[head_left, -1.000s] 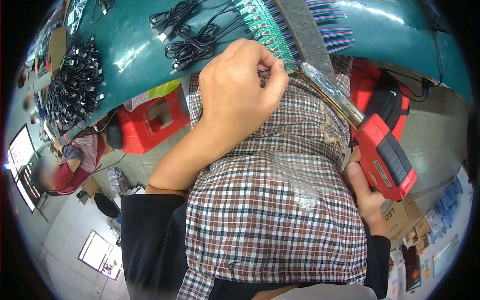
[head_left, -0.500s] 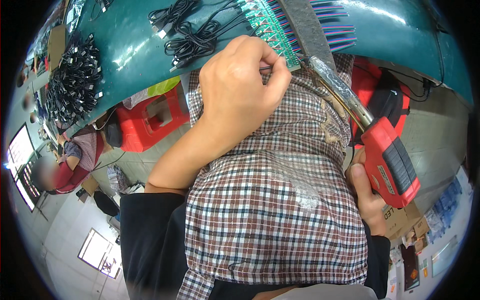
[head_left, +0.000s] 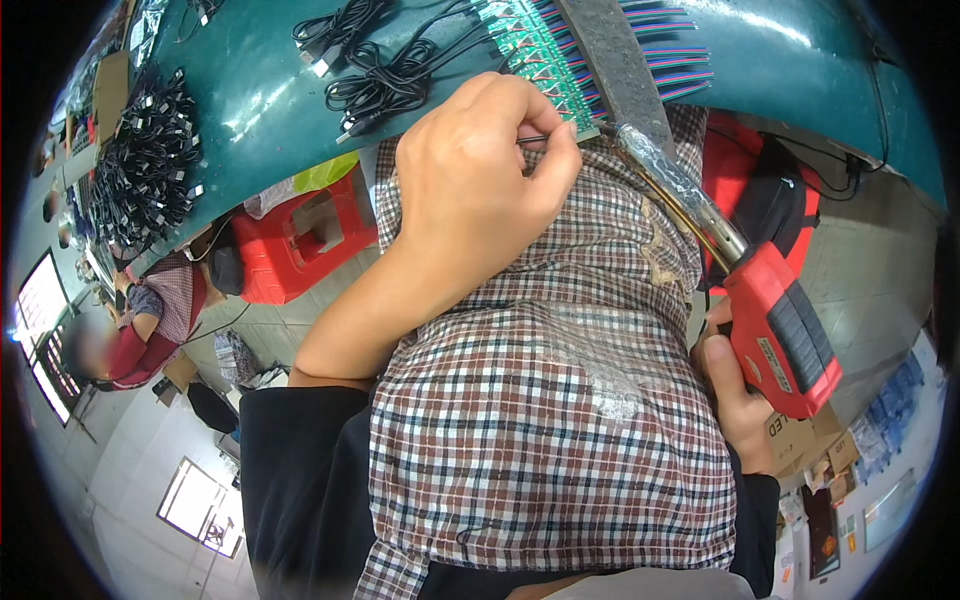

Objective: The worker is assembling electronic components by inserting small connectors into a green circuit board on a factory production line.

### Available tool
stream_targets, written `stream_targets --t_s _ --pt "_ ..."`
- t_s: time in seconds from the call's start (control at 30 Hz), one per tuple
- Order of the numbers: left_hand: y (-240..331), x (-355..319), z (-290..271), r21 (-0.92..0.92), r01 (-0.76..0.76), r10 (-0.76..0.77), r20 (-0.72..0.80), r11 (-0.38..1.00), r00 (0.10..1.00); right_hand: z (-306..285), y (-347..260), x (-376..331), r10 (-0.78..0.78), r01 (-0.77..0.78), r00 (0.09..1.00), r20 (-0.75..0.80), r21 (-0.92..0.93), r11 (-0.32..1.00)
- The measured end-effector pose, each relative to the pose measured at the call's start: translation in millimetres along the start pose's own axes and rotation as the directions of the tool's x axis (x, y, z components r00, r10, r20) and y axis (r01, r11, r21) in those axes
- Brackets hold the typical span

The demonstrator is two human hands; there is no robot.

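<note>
My left hand (head_left: 485, 165) pinches a thin black cable (head_left: 533, 139) at the near end of a green circuit board panel (head_left: 540, 62). My right hand (head_left: 738, 390) grips the red handle of a soldering gun (head_left: 782, 330). Its long metal barrel slants up and left, with the tip beside the board's near corner, close to my left fingertips. Whether the tip touches the board cannot be made out. A dark grey metal bar (head_left: 622, 70) lies over the multicoloured wires (head_left: 680, 75) on the board's right. Black cables run from the board's left side.
Coiled black USB cables (head_left: 380, 85) lie on the green tabletop (head_left: 250, 60) left of the board. A big bundle of cables (head_left: 145, 165) hangs at the table's left edge. Below stand a red stool (head_left: 290, 255) and a black bag (head_left: 775, 205). Another person (head_left: 150, 320) sits at far left.
The soldering gun has shifted very slightly downward, its tip a little lower by the board corner. My left hand keeps its pinch, almost unmoved.
</note>
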State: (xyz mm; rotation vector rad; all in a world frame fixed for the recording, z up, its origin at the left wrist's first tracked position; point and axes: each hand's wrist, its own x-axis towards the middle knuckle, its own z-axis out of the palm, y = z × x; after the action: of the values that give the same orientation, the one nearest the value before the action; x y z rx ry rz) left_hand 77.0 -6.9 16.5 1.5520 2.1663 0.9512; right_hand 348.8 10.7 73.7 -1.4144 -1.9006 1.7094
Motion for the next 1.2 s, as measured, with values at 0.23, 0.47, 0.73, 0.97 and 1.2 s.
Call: stream_targets --t_s 0.23,0.47,0.73,0.97,1.2 --pt "-2 2 -1 -0.008 -0.036 0.036 0.007 0.999 0.999 4 4 -1 -0.005 0.005 1.0 -0.025 0.0 1.0" --pt "-1 3 -2 -0.022 -0.006 0.006 0.031 1.0 0.999 3 8 0 0.011 -0.011 1.0 -0.021 -0.001 1.0" --pt "-1 4 -3 -0.033 0.015 -0.013 0.067 0.999 0.998 5 8 -1 0.014 -0.014 1.0 -0.018 0.012 1.0" --pt "-1 5 -4 -0.041 0.033 -0.029 0.09 0.999 0.996 1 13 -7 0.062 -0.062 0.998 -0.008 -0.036 0.997" --pt "3 12 -4 -0.033 0.047 -0.043 0.1 0.998 0.994 -4 16 -1 0.008 -0.01 0.998 -0.055 -0.045 0.999"
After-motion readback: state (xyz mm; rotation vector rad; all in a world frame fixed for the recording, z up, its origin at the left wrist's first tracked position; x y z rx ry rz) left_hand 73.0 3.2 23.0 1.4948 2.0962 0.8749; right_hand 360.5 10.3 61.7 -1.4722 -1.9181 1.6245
